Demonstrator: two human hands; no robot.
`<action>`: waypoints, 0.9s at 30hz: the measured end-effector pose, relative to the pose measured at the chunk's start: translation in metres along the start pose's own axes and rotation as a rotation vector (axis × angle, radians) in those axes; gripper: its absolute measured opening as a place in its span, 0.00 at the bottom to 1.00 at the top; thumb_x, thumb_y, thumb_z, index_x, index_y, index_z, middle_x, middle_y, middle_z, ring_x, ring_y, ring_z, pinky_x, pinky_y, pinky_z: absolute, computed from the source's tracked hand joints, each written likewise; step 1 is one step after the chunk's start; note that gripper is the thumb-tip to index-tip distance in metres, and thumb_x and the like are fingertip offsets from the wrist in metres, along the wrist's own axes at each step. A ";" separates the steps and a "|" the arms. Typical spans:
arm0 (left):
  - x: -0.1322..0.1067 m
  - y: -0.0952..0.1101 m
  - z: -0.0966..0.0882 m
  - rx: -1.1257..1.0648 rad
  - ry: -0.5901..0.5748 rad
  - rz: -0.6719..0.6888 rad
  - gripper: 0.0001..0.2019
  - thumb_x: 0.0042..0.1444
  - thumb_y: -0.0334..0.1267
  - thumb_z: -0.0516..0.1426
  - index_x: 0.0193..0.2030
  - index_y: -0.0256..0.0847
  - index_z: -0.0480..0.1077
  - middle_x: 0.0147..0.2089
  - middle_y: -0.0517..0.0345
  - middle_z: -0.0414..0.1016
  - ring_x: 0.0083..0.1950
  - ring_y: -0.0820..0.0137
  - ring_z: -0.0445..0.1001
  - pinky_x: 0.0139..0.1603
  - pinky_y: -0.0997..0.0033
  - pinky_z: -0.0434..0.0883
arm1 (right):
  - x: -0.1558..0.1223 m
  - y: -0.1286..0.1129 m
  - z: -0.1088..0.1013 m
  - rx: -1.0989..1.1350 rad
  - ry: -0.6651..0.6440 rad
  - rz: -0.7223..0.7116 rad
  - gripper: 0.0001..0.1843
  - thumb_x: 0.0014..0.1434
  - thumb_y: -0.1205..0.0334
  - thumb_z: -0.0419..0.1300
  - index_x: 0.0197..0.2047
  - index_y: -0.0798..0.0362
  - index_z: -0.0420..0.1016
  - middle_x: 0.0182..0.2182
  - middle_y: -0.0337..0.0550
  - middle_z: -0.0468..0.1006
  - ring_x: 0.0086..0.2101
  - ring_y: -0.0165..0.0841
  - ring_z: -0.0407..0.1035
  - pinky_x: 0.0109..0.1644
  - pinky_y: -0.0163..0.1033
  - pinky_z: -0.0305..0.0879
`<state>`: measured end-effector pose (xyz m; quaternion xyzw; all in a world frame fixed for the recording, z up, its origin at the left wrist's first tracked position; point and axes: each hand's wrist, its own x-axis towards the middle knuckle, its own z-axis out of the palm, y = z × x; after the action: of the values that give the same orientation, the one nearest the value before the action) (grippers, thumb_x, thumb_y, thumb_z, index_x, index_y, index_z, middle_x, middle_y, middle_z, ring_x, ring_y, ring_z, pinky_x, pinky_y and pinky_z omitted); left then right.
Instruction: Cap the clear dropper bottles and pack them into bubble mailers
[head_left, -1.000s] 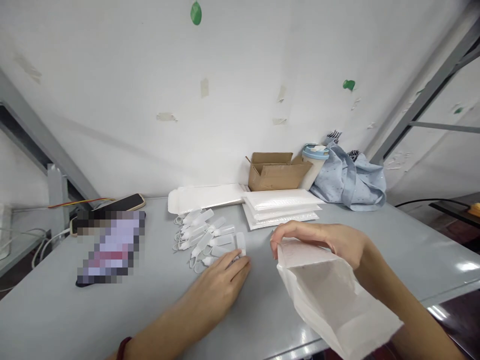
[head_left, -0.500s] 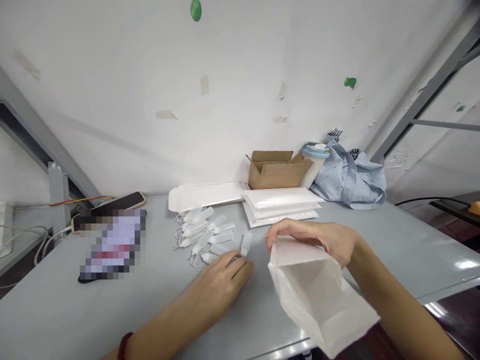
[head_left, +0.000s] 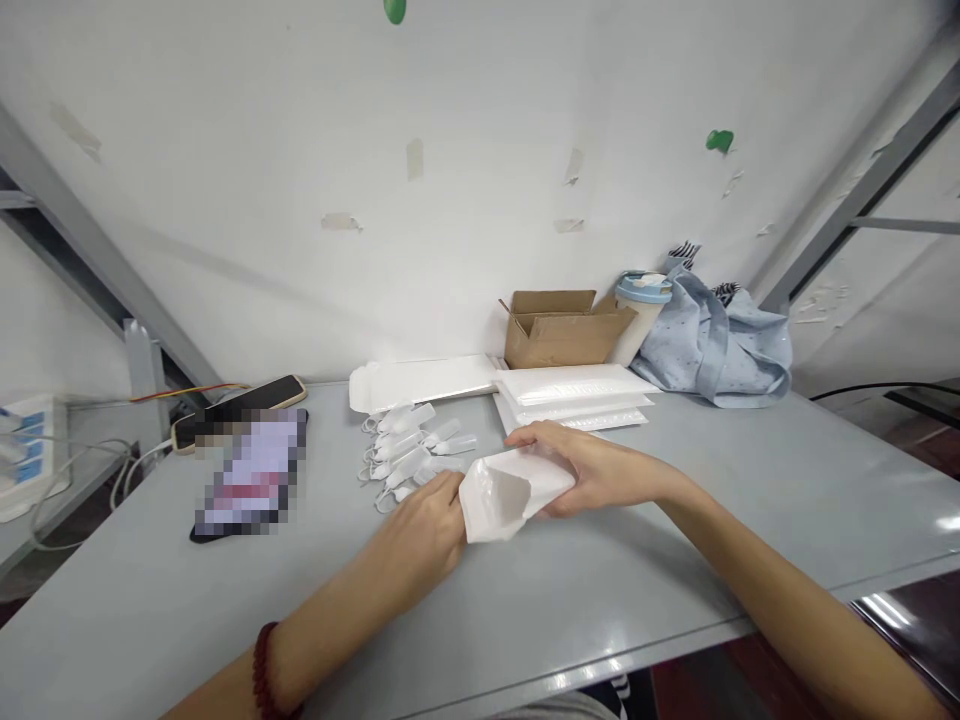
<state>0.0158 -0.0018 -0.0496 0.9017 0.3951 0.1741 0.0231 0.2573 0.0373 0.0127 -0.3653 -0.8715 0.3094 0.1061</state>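
My right hand [head_left: 600, 465] is wrapped round a white padded mailer [head_left: 540, 480], its fingers over the top and thumb below. The mailer's mouth gapes toward the left. Right beside that mouth is my left hand [head_left: 427, 535], with fingers closed; whatever they hold, if anything, is hidden. A red beaded bracelet [head_left: 266, 670] circles the left wrist. Just beyond the left hand lies a heap of small translucent plastic tubes with white loops [head_left: 401, 455]. Behind the right hand sits a stack of white padded mailers [head_left: 574, 390].
Along the wall stand an open cardboard box [head_left: 570, 340], a lidded cup [head_left: 641, 310] and a light blue cloth bag [head_left: 712, 345]. A flat white mailer [head_left: 427, 380] lies left of the stack. Two phone-like items, one blurred [head_left: 255, 470] and one dark [head_left: 247, 405], rest at the left.
My right hand has brought the mailer left and away from me, turning its mouth leftward. My left hand has met it at the opening. The lone tube by my left hand no longer shows.
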 end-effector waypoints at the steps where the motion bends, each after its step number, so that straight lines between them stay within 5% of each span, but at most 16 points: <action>1: 0.001 0.000 0.001 0.028 0.001 -0.018 0.08 0.59 0.29 0.50 0.42 0.37 0.69 0.41 0.49 0.71 0.42 0.62 0.70 0.39 0.65 0.72 | 0.001 0.001 0.000 -0.017 0.018 0.018 0.38 0.46 0.56 0.65 0.58 0.51 0.58 0.55 0.48 0.64 0.54 0.42 0.59 0.57 0.47 0.57; 11: 0.009 0.000 0.009 0.151 0.059 -0.120 0.08 0.57 0.29 0.51 0.29 0.35 0.67 0.31 0.51 0.70 0.37 0.60 0.68 0.36 0.61 0.67 | 0.000 0.010 -0.005 -0.067 0.067 0.070 0.37 0.46 0.53 0.65 0.58 0.49 0.58 0.55 0.47 0.63 0.54 0.43 0.59 0.56 0.46 0.58; 22: 0.013 -0.014 -0.039 -0.506 0.259 -0.687 0.12 0.56 0.43 0.51 0.29 0.39 0.70 0.31 0.59 0.74 0.32 0.67 0.69 0.27 0.73 0.61 | -0.001 0.018 -0.010 -0.095 0.088 0.107 0.38 0.47 0.51 0.64 0.59 0.49 0.57 0.55 0.48 0.63 0.54 0.45 0.59 0.55 0.48 0.59; 27: 0.010 -0.015 -0.056 -0.630 0.451 -0.716 0.13 0.56 0.47 0.54 0.29 0.40 0.70 0.28 0.61 0.72 0.29 0.71 0.67 0.26 0.74 0.60 | -0.001 0.020 -0.008 -0.081 0.081 0.110 0.39 0.47 0.50 0.65 0.59 0.48 0.56 0.55 0.49 0.63 0.53 0.44 0.60 0.54 0.48 0.60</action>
<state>-0.0071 0.0105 0.0027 0.5997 0.6023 0.4551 0.2654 0.2727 0.0516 0.0068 -0.4290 -0.8568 0.2643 0.1092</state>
